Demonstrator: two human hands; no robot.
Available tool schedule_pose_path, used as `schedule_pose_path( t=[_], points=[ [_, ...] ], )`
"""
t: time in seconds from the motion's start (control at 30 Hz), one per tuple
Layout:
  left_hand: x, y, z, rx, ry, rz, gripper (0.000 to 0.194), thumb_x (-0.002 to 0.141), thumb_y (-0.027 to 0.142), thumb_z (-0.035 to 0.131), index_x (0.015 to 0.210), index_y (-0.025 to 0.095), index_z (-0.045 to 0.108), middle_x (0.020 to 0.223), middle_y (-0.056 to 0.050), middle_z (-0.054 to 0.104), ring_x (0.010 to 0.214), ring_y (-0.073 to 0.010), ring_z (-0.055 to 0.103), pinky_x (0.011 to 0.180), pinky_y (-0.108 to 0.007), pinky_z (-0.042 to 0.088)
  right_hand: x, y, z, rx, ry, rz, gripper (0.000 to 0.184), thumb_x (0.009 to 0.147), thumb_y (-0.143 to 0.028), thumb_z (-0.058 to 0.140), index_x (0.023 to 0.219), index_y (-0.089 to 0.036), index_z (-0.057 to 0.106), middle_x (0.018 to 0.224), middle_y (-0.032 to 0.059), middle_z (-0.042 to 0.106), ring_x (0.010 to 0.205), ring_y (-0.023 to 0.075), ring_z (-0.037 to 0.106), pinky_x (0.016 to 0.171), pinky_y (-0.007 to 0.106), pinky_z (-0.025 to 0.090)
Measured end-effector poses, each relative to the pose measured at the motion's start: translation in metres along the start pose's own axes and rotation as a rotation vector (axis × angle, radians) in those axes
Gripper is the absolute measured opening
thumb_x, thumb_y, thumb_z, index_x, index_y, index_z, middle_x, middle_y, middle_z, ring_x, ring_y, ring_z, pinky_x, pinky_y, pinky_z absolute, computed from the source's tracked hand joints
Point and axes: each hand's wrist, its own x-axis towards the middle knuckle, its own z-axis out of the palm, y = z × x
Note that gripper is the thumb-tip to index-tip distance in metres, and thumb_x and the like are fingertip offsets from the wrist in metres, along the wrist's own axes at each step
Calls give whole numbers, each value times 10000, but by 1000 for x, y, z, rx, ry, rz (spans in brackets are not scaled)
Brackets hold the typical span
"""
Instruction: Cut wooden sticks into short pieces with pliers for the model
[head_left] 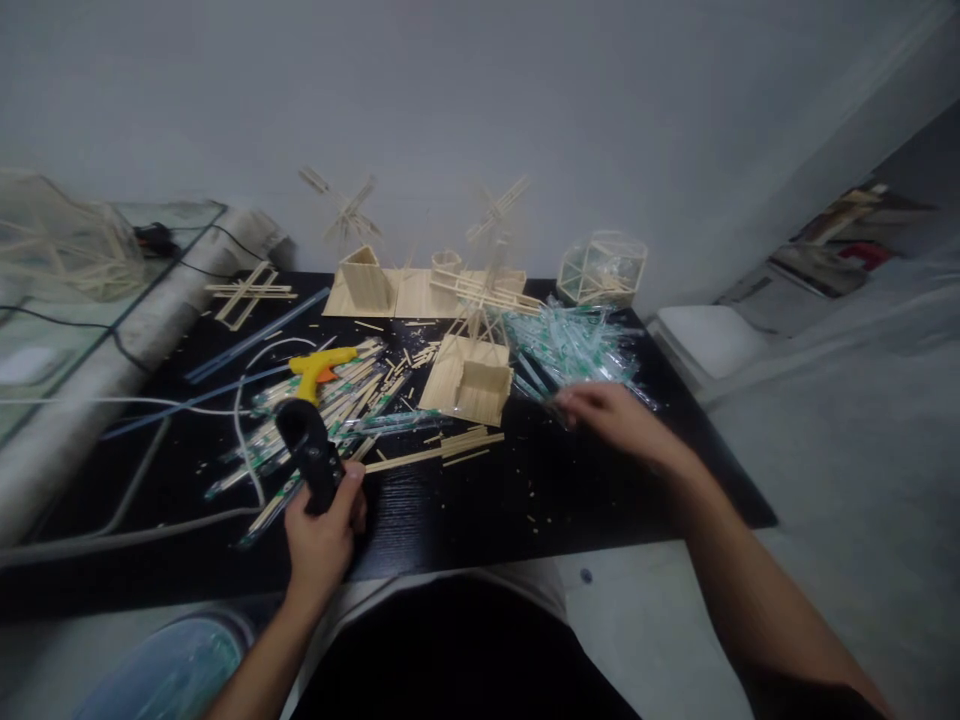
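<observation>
My left hand (324, 540) is wrapped round a black handheld device (311, 455) with a hollow, rounded upper end, at the table's front left. Thin wooden sticks (439, 452) lie just right of that hand; one reaches its fingers, and whether it is held I cannot tell. My right hand (611, 420) is closed in a pinch at the right, its fingertips on a clear plastic wrapper (553, 408), slightly blurred. Beyond it spreads a heap of clear and green wrappers (581, 340). Between my hands stands a wooden windmill model (480, 375) on a square base.
A yellow glue gun (321, 368) lies on wrapped sticks (300, 430), its white cable looping left. More windmill models (364, 280) stand along the wall, with a faceted stick frame (602, 268) at right. A bin (176, 665) stands below the black table (480, 530).
</observation>
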Motion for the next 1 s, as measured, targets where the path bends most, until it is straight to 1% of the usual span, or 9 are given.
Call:
schedule_pose_path(
  t=[0.07, 0.17, 0.27, 0.4, 0.5, 0.6, 0.77, 0.83, 1.0],
  points=[
    [0, 0, 0, 13, -2, 10, 314, 809, 443, 749, 759, 163, 616, 473, 92, 440, 380, -68, 409, 350, -190, 344, 15, 14, -18, -154, 187, 55, 402, 969, -434, 489, 811, -152, 727, 752, 76, 719, 725, 227, 650, 731, 328, 490],
    [-1, -2, -1, 51, -27, 20, 302, 798, 436, 761, 784, 158, 643, 481, 83, 463, 391, -72, 423, 355, -192, 358, 36, 23, -21, -347, 359, 52, 410, 955, -379, 514, 1194, -99, 694, 1130, 190, 727, 1057, 344, 662, 972, 466, 477],
    [-2, -3, -2, 65, -40, 18, 294, 785, 428, 765, 780, 158, 650, 479, 77, 473, 391, -73, 421, 353, -194, 355, 47, 23, -7, -482, 459, -26, 643, 931, -408, 582, 1469, -71, 477, 1481, 259, 486, 1399, 433, 412, 1142, 583, 335],
    [-1, -1, -1, 105, -48, 17, 291, 781, 424, 757, 752, 154, 653, 463, 70, 471, 388, -74, 422, 353, -195, 349, 47, 24, 4, -522, 472, -70, 803, 908, -436, 644, 1579, -148, 311, 1648, 215, 206, 1522, 450, 162, 1196, 635, 234],
    [-1, 1, 0, 110, -71, 13, 290, 789, 427, 749, 758, 155, 653, 464, 69, 473, 392, -75, 420, 360, -196, 356, 42, 26, 1, -493, 416, -111, 689, 907, -435, 652, 1506, -149, 463, 1649, 192, 216, 1524, 435, 181, 1207, 608, 250],
    [0, 0, -1, 105, -73, 14, 293, 791, 431, 749, 764, 155, 653, 465, 73, 469, 391, -76, 416, 362, -199, 360, 37, 24, -5, -447, 434, -141, 404, 988, -438, 517, 1171, -157, 743, 1526, 172, 465, 1483, 408, 308, 1192, 604, 282],
    [0, -4, -3, 113, -75, -3, 301, 789, 437, 755, 777, 154, 654, 476, 70, 481, 400, -82, 430, 370, -205, 368, 19, 1, 4, -319, 490, -163, 379, 1013, -363, 462, 953, -168, 782, 1223, 171, 699, 1197, 343, 617, 1058, 557, 446],
    [0, -4, -3, 107, -81, -11, 304, 789, 441, 756, 791, 155, 655, 482, 71, 477, 406, -82, 428, 374, -204, 366, 7, -16, 18, -195, 395, -204, 284, 987, -339, 535, 1015, -175, 766, 1178, 148, 719, 1124, 295, 660, 1017, 479, 488],
    [0, -1, -1, 140, -102, 3, 311, 792, 457, 744, 788, 157, 661, 481, 72, 461, 406, -79, 415, 376, -198, 355, -24, -50, 58, 146, -154, -132, 195, 961, -327, 626, 1072, -228, 752, 1048, 41, 777, 940, 205, 719, 874, 323, 529]
  ],
)
